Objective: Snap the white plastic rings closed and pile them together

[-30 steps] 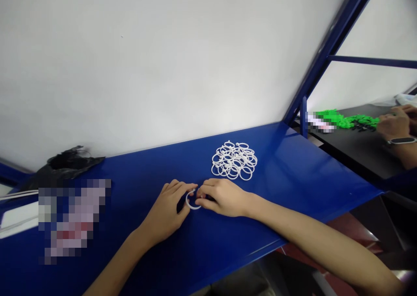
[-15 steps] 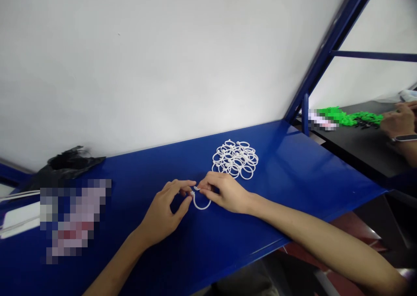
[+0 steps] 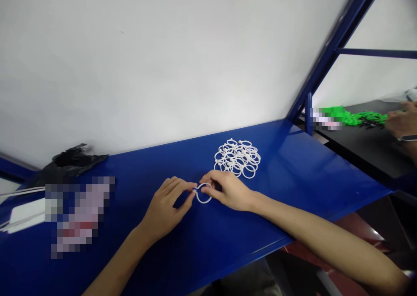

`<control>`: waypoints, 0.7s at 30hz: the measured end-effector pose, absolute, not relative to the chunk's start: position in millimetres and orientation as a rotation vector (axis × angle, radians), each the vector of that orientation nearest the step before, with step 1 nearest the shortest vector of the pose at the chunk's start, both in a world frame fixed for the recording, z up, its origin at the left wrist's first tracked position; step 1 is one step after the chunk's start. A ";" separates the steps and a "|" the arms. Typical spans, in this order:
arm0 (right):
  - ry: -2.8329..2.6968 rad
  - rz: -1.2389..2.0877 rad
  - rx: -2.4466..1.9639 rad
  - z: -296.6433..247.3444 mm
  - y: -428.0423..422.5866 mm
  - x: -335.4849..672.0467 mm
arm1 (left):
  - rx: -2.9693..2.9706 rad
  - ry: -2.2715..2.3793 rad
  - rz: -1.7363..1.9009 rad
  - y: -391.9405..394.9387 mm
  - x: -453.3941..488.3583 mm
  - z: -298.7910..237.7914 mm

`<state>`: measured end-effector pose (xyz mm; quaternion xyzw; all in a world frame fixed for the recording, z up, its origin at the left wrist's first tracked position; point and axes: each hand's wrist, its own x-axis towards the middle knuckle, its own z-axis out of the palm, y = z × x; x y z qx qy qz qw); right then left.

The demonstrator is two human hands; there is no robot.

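Between my two hands is a white plastic curtain ring [image 3: 203, 202], low over the blue tabletop [image 3: 182, 244]. My left hand [image 3: 169, 204] pinches the ring's two ends between thumb and index finger; those ends are partly covered by the fingertips. On the ring's right side, my right hand [image 3: 230, 191] grips it with thumb and fingers, and the ring looks nearly closed. Just beyond my right hand lies a loose pile of similar white rings [image 3: 249, 171], each with a small knob.
A black plastic bag [image 3: 78, 159] lies at the left by the wall, with a white item [image 3: 28, 215] and a blurred packet [image 3: 86, 213] nearer. Blue metal posts [image 3: 325, 57] rise at the right. Beyond them, a person's hand [image 3: 402, 124] is beside green pieces [image 3: 368, 118] on a dark table.
The ring's separated ends have come together in my left fingertips. My right hand has shifted from the loose end to the ring's right side. The view has moved slightly.
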<state>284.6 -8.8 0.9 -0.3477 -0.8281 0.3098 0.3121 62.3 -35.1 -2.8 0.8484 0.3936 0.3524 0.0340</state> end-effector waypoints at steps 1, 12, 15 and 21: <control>-2.195 0.812 -0.906 0.7 -8.7 284.9 | 2.622 1.219 1.097 -34.4 62.2 -3.6; -2.309 0.701 -0.654 2.4 -10.9 291.3 | 2.620 1.321 1.128 -36.3 61.0 -7.2; -2.372 0.622 -0.607 3.7 -12.6 292.7 | 2.618 1.298 1.123 -37.0 61.4 -6.6; -2.384 0.486 -0.652 6.4 -5.3 293.4 | 2.588 1.411 1.063 -27.0 56.4 -12.0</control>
